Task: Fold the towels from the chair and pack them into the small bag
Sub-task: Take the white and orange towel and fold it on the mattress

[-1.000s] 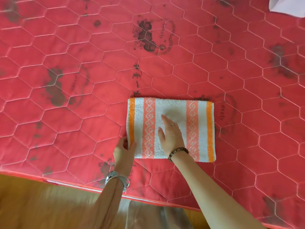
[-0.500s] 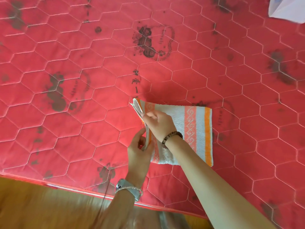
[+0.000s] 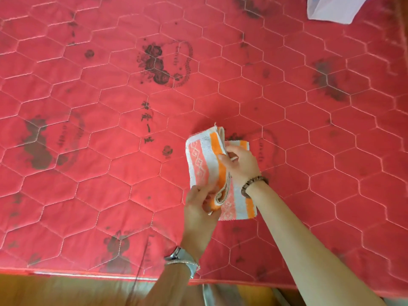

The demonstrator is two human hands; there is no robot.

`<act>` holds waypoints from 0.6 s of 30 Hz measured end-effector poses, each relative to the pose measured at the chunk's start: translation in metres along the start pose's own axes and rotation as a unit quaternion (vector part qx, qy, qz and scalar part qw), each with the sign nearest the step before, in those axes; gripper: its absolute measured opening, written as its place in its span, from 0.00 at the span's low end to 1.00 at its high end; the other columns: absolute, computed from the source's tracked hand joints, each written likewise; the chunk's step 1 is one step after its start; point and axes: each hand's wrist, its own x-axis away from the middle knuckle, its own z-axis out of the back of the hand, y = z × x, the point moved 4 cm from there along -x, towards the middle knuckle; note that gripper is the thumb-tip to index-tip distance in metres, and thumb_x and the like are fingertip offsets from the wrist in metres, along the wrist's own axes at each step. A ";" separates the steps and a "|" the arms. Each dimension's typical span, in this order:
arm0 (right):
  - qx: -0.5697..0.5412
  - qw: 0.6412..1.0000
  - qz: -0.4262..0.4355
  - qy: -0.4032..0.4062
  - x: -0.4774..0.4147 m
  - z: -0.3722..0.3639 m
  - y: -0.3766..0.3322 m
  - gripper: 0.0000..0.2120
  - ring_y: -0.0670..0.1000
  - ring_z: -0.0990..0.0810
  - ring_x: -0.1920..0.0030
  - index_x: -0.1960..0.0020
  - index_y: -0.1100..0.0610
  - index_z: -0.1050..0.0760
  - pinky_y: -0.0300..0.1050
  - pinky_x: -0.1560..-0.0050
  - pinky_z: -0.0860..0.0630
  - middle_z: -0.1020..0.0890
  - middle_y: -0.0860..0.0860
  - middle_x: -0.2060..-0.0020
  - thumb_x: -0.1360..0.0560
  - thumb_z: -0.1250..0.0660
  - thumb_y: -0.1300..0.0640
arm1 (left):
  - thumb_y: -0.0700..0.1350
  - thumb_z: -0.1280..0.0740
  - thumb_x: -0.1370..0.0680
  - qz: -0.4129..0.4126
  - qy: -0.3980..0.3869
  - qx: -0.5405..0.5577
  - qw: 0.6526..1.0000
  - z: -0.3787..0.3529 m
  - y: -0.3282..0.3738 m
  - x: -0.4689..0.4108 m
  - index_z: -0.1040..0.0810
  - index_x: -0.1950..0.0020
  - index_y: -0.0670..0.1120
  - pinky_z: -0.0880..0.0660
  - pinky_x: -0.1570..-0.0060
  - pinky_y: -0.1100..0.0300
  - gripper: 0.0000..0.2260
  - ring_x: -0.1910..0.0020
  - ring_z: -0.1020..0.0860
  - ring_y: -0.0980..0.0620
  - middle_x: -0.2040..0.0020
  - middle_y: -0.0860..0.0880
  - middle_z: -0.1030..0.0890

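1 striped towel point(image 3: 199, 161) lies on the red quilted mattress point(image 3: 110, 177), its left half raised mid-fold. Left hand point(image 3: 199, 209) pinches the near corner; right hand point(image 3: 241, 165) grips the raised edge. Hands close together, both clamped on cloth. Judged: fold nearly done, packing not begun. Chair and bag not visible. White item point(image 3: 331, 7) at far right is cut off, identity unclear.
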 end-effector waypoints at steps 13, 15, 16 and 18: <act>0.019 0.994 -0.099 0.039 0.010 0.034 0.089 0.16 0.48 0.24 0.53 0.34 0.54 0.26 0.40 0.52 0.31 0.22 0.49 0.53 0.21 0.35 0.60 | 0.42 0.25 0.30 -0.027 -0.106 -0.047 0.993 -0.077 -0.041 0.017 0.16 0.46 0.52 0.26 0.50 0.65 0.14 0.50 0.22 0.56 0.51 0.54 0.21; 0.020 0.993 -0.116 0.028 0.011 0.032 0.095 0.17 0.48 0.25 0.51 0.33 0.54 0.27 0.42 0.49 0.29 0.23 0.48 0.53 0.21 0.35 0.59 | 0.44 0.22 0.30 -0.007 -0.133 -0.051 0.990 -0.076 -0.046 0.018 0.16 0.47 0.54 0.27 0.50 0.66 0.14 0.48 0.23 0.53 0.49 0.57 0.22; 0.021 0.992 -0.122 0.026 0.011 0.031 0.098 0.17 0.47 0.25 0.51 0.33 0.54 0.28 0.44 0.46 0.27 0.23 0.48 0.53 0.21 0.35 0.59 | 0.44 0.22 0.30 -0.005 -0.134 -0.056 0.989 -0.071 -0.047 0.017 0.17 0.47 0.55 0.26 0.49 0.64 0.13 0.46 0.23 0.53 0.48 0.59 0.22; 0.022 0.991 -0.130 0.023 0.010 0.030 0.100 0.18 0.48 0.25 0.51 0.32 0.54 0.29 0.49 0.42 0.25 0.23 0.48 0.53 0.21 0.36 0.60 | 0.43 0.25 0.27 -0.026 -0.083 -0.091 0.992 -0.059 -0.047 0.009 0.16 0.46 0.55 0.25 0.43 0.56 0.12 0.41 0.26 0.53 0.44 0.61 0.24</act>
